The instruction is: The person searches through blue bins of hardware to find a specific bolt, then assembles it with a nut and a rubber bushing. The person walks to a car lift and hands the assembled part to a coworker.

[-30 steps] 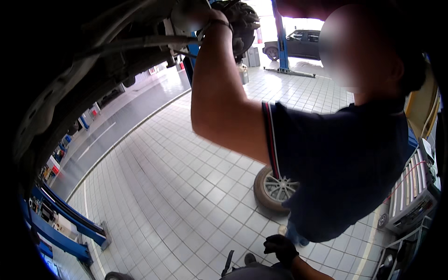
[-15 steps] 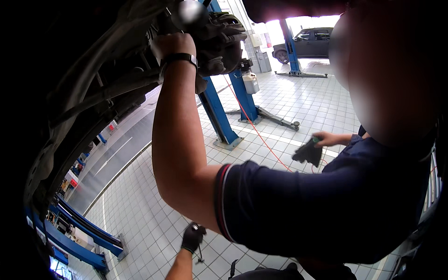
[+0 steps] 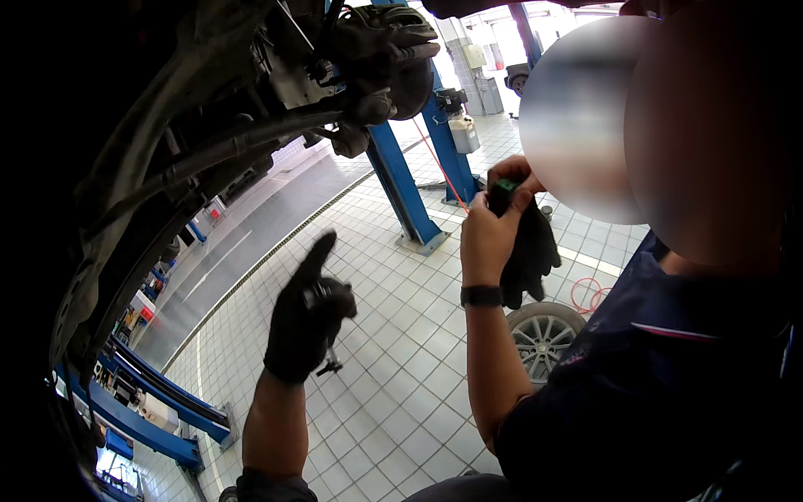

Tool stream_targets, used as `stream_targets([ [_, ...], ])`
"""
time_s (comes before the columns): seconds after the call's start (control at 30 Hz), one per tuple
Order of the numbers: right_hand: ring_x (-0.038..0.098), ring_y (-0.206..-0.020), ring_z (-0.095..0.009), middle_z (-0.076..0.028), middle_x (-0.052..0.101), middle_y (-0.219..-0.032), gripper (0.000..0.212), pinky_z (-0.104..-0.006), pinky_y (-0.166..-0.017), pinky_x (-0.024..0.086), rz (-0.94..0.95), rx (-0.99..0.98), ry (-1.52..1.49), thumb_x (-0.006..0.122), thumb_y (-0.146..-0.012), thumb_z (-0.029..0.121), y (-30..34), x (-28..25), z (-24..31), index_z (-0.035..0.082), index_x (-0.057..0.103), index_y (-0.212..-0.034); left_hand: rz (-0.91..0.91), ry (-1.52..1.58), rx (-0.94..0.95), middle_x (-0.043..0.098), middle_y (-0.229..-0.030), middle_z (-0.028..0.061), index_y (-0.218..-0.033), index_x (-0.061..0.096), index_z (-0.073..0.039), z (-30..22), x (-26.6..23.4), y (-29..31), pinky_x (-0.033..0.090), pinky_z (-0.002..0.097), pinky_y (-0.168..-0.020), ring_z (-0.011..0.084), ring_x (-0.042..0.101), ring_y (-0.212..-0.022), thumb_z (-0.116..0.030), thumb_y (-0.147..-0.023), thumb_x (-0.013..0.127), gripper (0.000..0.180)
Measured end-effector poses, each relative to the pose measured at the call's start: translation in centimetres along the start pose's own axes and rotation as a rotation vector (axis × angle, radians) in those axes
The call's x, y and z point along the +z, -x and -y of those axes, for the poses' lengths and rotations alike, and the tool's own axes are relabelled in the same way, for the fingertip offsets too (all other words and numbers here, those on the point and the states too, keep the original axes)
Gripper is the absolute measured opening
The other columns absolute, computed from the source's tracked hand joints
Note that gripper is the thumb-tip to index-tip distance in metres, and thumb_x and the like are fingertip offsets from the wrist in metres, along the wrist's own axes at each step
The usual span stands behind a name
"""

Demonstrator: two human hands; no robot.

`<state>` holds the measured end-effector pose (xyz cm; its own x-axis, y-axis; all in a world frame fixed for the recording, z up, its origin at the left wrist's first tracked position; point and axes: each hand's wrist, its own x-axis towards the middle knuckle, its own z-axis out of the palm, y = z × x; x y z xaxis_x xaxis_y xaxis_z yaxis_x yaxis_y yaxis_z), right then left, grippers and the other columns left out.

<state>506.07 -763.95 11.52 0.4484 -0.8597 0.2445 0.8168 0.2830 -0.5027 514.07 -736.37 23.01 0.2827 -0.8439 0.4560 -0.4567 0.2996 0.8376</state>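
My left hand point(image 3: 305, 314), in a black glove, is raised below the car's underside. Its index finger stretches upward while the other fingers curl around a slim metal tool that looks like a wrench point(image 3: 330, 361). Most of the tool is hidden in the fist, with its small end hanging below. My right hand is out of view. At my right a co-worker's bare hands point(image 3: 493, 226) hold black gloves point(image 3: 529, 251) with a bit of green at the cuff. Overhead is the raised car's wheel hub and brake assembly point(image 3: 385, 67), which no hand touches.
A suspension arm point(image 3: 242, 138) crosses overhead on the left. Blue lift posts point(image 3: 401, 184) stand ahead, and others point(image 3: 159, 402) at the lower left. An alloy wheel point(image 3: 544, 339) lies by the co-worker, near a coiled red hose point(image 3: 588, 294). White tiles point(image 3: 393, 351) cover the floor.
My left hand has risen with the tool, its index finger now extended. The co-worker's arm has come down from the hub, and both their hands are now at the gloves.
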Motion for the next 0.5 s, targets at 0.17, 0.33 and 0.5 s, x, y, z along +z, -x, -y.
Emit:
stream_targets([
  [0.17, 0.071, -0.095, -0.025, -0.015, 0.073, -0.103, 0.019, -0.0391, -0.084, 0.06, -0.006, -0.009, -0.093, 0.069, -0.099, 0.007, 1.3, -1.5, -0.3, -0.004, 0.068, -0.115, -0.018, -0.524, 0.429, 0.066, -0.089, 0.0022, -0.167, 0.025, -0.013, -5.5, 0.5, -6.5, 0.037, 0.0194, -0.053, 0.0029, 0.047, -0.061, -0.029, -0.108, 0.058, 0.069],
  [0.33, 0.071, -0.095, -0.025, -0.015, 0.072, -0.103, 0.017, -0.0399, -0.084, 0.059, 0.006, 0.024, -0.139, 0.068, -0.099, 0.006, 3.2, -2.9, -1.3, -0.003, 0.068, -0.114, -0.154, -0.261, 0.262, 0.065, -0.086, -0.0005, -0.165, 0.035, -0.019, -6.2, 0.4, -7.1, 0.029, 0.0176, -0.046, 0.0022, 0.04, -0.053, -0.051, -0.112, 0.044, 0.063],
  [0.5, 0.07, -0.095, -0.025, -0.015, 0.072, -0.102, 0.015, -0.0406, -0.084, 0.059, 0.087, 0.19, -0.333, 0.067, -0.1, 0.005, 12.8, -4.5, -3.0, -0.003, 0.068, -0.112, -0.064, 0.316, 0.13, 0.067, -0.089, -0.0006, -0.161, 0.041, -0.015, -2.5, -1.0, -6.4, 0.039, 0.0179, -0.05, 0.0021, 0.053, -0.064, -0.051, -0.113, 0.04, 0.06],
])
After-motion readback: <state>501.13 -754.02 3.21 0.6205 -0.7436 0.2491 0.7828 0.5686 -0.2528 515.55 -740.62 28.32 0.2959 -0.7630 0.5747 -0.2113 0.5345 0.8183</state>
